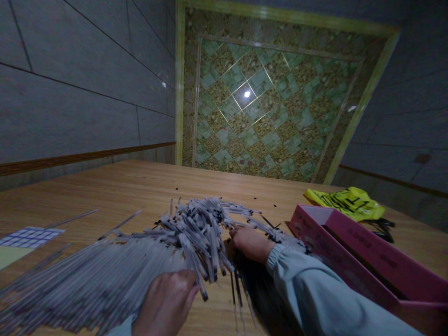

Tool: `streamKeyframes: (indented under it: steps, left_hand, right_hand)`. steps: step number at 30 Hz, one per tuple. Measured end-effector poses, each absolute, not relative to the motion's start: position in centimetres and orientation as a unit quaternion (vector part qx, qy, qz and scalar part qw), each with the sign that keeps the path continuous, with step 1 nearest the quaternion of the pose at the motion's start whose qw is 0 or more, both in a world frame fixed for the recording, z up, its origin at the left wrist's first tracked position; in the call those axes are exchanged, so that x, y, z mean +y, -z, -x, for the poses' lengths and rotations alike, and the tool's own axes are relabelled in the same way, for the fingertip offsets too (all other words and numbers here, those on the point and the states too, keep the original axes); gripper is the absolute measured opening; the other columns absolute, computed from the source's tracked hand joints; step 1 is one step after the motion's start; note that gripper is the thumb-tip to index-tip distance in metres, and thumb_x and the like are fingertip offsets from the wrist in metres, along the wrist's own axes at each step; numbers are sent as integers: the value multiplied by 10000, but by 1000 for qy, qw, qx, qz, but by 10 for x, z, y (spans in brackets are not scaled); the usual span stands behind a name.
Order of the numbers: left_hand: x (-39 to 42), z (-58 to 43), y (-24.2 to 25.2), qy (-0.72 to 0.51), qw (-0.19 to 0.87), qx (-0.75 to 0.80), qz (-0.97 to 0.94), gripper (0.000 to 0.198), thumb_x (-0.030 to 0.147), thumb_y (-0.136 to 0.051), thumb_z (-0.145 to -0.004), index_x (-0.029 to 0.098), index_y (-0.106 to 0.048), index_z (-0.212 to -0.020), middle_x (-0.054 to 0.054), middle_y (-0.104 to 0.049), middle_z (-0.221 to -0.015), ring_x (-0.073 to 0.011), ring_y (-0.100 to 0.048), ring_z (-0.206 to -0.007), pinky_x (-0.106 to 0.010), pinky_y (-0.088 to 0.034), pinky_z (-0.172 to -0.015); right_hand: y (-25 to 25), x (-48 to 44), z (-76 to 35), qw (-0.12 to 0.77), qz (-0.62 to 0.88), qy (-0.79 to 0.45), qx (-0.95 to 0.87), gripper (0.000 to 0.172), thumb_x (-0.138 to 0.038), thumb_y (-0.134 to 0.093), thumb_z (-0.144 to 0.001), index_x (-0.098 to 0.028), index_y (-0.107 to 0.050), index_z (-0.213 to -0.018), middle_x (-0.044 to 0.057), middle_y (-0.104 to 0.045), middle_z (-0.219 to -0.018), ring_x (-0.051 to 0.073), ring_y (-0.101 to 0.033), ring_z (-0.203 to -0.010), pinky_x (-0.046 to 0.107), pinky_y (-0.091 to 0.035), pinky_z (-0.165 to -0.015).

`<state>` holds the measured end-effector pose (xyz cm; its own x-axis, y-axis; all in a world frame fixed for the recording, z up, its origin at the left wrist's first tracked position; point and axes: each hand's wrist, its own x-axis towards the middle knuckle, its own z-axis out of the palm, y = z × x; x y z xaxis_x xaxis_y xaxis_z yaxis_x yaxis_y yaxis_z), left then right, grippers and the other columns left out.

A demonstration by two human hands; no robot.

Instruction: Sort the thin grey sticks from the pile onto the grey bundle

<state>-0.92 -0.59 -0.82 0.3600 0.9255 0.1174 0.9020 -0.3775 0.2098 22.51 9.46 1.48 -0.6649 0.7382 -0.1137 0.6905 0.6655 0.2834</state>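
Dark-tipped pen tubes (213,235) lie heaped on the wooden table (140,186), apparently for ready reach; left hand (166,301) curls at their near edge, right hand (251,243) alongside. Neither grip can be told.

Grey walls (87,102), green diamond tiles (224,136), yellowish border (179,93), bright light spot (247,94), wooden table (140,186)

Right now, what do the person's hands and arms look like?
The left hand and right hand are bare. The right sleeve is long, loose and pale blue-green, with a gathered cuff. Only a bit of the left sleeve shows, in a similar colour.
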Motion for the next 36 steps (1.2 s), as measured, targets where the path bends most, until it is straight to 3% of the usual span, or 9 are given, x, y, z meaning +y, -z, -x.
streamKeyframes:
  steps: [7, 12, 17, 23, 29, 36]
  left_hand:
    - [-4, 9, 16, -126, 67, 542, -828, 228, 208, -466, -891, 229, -668, -787, -50, -751, -809, -245, -703, -784, -321, -452, -670]
    - [-9, 8, 12, -121, 72, 534, -833, 233, 208, -470, -887, 228, -666, -763, -46, -753, -803, -257, -706, -780, -327, -451, -645]
    - [-13, 4, 10, -107, 78, 534, -835, 260, 215, -455, -897, 212, -676, -760, -68, -758, -808, -271, -711, -788, -338, -464, -647]
    - [-14, 2, 11, -108, 75, 534, -835, 245, 193, -464, -884, 205, -684, -777, -78, -760, -841, -276, -712, -808, -343, -476, -669]
    - [-12, 4, 15, -103, 50, 533, -838, 315, 128, -391, -889, 202, -686, -810, -88, -755, -822, -289, -710, -795, -374, -481, -671]
    - [-11, 6, 17, -121, 41, 544, -829, 318, 125, -395, -868, 200, -690, -778, -96, -754, -796, -284, -711, -773, -355, -467, -639]
  right_hand:
    - [-38, 84, -237, 16, -402, -60, 914, 166, -90, -547, -806, -154, -669, -898, 92, -682, -988, 202, -594, -986, 273, -415, -770]
    - [-48, 60, -251, -103, -584, -40, 804, 219, -120, -434, -829, -128, -620, -945, 108, -695, -864, 187, -623, -758, 260, -391, -619]
    - [-28, 30, -276, -97, -657, 26, 747, 280, -37, -520, -663, -132, -644, -895, 65, -701, -707, 174, -631, -635, 231, -388, -547]
    - [-22, 13, -267, -89, -678, 1, 730, 211, -73, -554, -694, -73, -649, -882, 220, -703, -872, 329, -658, -816, 353, -418, -659]
    - [-10, -11, -185, -106, -571, 60, 812, 144, -197, -539, -776, -235, -678, -778, 26, -744, -825, 183, -678, -747, 231, -410, -596]
    - [25, -10, -132, -113, -613, 88, 777, 210, -183, -520, -758, -101, -700, -833, 212, -742, -807, 333, -711, -748, 318, -452, -580]
